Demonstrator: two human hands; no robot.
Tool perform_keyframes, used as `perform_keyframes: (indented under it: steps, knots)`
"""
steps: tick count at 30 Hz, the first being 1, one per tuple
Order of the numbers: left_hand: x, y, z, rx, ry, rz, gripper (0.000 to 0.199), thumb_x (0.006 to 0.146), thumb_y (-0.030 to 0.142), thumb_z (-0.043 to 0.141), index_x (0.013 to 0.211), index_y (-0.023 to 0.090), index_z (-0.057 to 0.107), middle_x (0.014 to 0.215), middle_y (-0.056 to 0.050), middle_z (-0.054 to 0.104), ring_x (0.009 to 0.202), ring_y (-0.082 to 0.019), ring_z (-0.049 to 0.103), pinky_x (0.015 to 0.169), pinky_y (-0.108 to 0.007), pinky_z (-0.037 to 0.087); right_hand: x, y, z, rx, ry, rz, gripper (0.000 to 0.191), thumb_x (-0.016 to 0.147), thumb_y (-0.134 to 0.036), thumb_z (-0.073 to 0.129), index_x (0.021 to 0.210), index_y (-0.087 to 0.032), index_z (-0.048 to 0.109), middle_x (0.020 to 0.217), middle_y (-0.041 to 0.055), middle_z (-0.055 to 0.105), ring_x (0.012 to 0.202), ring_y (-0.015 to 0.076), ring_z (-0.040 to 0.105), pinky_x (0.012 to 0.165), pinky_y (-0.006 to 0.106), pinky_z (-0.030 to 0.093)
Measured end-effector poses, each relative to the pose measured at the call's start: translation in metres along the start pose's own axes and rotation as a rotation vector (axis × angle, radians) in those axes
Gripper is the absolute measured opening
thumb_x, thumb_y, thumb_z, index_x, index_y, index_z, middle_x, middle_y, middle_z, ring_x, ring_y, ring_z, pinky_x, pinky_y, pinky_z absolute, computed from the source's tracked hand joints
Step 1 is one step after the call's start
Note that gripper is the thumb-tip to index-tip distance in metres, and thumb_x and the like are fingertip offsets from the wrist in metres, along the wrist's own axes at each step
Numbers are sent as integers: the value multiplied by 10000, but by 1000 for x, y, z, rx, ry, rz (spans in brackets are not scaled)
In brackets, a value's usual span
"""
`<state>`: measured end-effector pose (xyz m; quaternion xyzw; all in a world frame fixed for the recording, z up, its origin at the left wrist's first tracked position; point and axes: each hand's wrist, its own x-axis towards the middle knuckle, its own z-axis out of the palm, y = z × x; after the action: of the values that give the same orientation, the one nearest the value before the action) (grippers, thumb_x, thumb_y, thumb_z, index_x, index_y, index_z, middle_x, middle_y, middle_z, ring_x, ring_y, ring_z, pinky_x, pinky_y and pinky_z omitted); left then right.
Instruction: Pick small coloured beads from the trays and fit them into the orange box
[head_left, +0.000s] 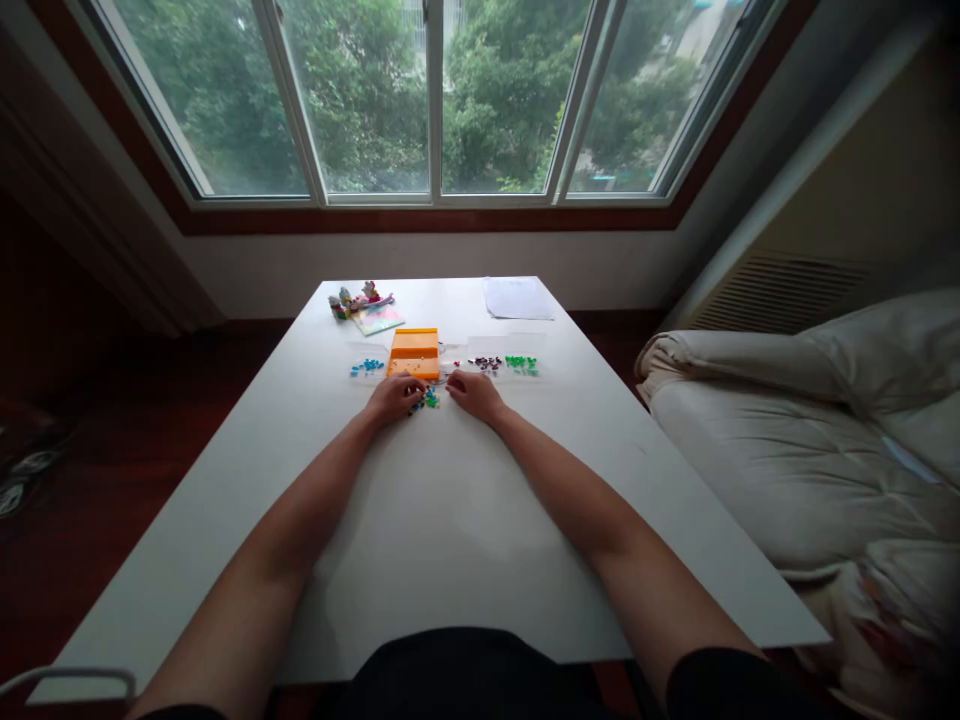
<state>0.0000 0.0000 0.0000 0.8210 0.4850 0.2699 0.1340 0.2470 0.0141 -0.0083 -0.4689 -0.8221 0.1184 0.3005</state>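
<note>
Both my arms reach out over a white table [450, 520]. My left hand [394, 397] and my right hand [474, 393] rest on the tabletop close together, fingers curled around a small cluster of green and blue pieces [429, 400] lying between them. Whether either hand pinches a piece is too small to tell. Just beyond the hands stands an orange box [414, 353]. A group of blue pieces [367, 366] lies to its left. Dark pieces [486, 362] and green pieces [521, 364] lie to its right.
At the table's far left sit small toy figures [358, 297] and a colourful booklet [377, 319]. White paper [516, 298] lies at the far right. A white cushioned sofa [810, 420] stands to the right, a large window [431, 100] ahead.
</note>
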Motion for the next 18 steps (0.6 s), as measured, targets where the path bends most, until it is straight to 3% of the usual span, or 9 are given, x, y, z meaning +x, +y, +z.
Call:
perform_keyframes:
  steps: [8, 13, 18]
  knots:
    - [2, -5, 2, 5, 4, -5, 170, 823, 269, 634, 909, 217, 772, 896, -39, 674, 758, -153, 620, 712, -270, 495, 1, 1, 2, 137, -10, 2, 131, 809, -172, 618, 894, -201, 714, 748, -8, 675, 684, 128, 566, 672, 222, 410]
    - [2, -7, 3, 3, 5, -23, 155, 814, 272, 635, 880, 213, 762, 890, -42, 686, 772, -161, 636, 729, -283, 512, 7, 4, 6, 225, -32, 73, 135, 802, -201, 624, 890, -196, 726, 734, -14, 681, 684, 127, 587, 672, 224, 426]
    - [3, -10, 1, -2, 21, -54, 193, 831, 254, 611, 942, 226, 767, 922, -53, 714, 829, -187, 653, 776, -314, 528, 25, -8, 8, 278, 31, 100, 123, 813, -244, 651, 899, -198, 726, 786, -6, 707, 711, 132, 608, 674, 232, 439]
